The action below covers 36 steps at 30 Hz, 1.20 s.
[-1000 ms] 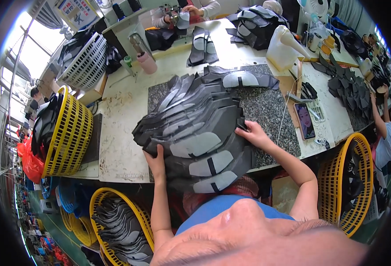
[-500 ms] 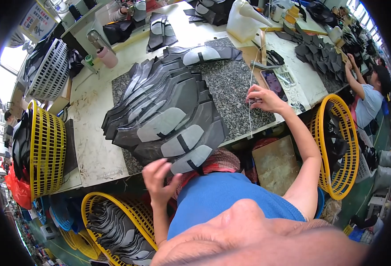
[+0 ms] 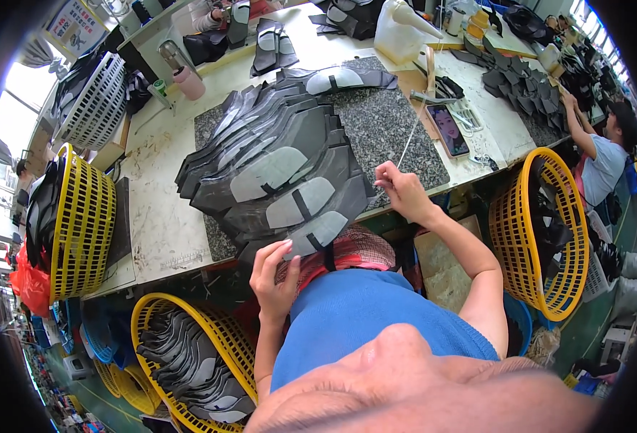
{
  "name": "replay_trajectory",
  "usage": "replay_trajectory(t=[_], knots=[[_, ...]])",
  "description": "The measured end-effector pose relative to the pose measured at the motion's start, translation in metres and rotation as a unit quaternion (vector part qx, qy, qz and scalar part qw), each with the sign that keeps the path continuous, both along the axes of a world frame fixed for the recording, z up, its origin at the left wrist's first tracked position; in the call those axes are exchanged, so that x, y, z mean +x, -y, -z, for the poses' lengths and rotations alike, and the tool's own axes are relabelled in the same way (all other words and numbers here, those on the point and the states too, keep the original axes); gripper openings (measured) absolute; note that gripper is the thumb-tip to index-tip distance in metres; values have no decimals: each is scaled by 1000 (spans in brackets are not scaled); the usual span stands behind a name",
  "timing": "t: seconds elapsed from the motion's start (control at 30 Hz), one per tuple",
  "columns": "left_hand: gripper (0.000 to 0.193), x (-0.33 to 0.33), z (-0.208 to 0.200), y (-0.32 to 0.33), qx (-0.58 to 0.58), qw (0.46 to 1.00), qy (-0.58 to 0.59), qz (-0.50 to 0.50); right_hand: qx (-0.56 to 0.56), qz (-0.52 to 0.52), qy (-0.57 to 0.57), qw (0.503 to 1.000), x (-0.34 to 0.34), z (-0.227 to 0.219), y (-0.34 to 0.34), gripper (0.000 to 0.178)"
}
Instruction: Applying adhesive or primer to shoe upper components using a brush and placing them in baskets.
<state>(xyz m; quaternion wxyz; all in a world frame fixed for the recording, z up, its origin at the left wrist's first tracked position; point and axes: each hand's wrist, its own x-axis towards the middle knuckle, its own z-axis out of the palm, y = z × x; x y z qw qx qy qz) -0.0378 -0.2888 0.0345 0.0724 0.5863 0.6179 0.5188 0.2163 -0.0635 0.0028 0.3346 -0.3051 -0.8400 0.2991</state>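
Observation:
A fanned stack of dark grey shoe-upper pieces [image 3: 275,155] lies in front of me, several with light grey patches and short black strips. My left hand [image 3: 271,278] is at the near end of the closest piece [image 3: 326,234], thumb and fingers apart; whether the fingertips touch its edge is hard to tell. Beside the stack's right edge, my right hand [image 3: 405,191] is closed in a pinch. A taut white cord [image 3: 408,144] runs down to it from a metal arm [image 3: 430,97]. What the pinched fingers hold is hidden.
A speckled stone slab [image 3: 398,130] lies under the stack. Right of it rests a phone [image 3: 448,131]. Yellow baskets stand left [image 3: 80,224], lower left [image 3: 156,303] and right [image 3: 585,245]. A white jug [image 3: 398,32] stands at the back. A co-worker [image 3: 600,151] works far right.
My right hand has moved left and nearer, from over the slab to the stack's right edge; the cord now slants toward it. My left hand has risen slightly toward the nearest piece.

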Motion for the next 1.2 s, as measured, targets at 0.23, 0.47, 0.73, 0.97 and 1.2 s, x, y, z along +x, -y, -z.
replay_trajectory(t=[0.23,0.47,0.73,0.97,1.2], knots=[[53,24,-27,-67,-105,983,81,130,-71,39,-128,988,-31,-13,7,17],[29,29,-17,-102,-134,957,180,185,26,-23,-136,990,-58,-28,31,21],[7,-37,-49,-44,-166,953,193,167,-28,-244,-192,950,-115,-38,63,42],[76,-79,-38,-16,92,956,261,97,-27,-302,-210,930,-199,-76,72,36],[25,-87,-43,-29,133,983,125,-26,-50,-280,-158,946,-210,-67,69,43]])
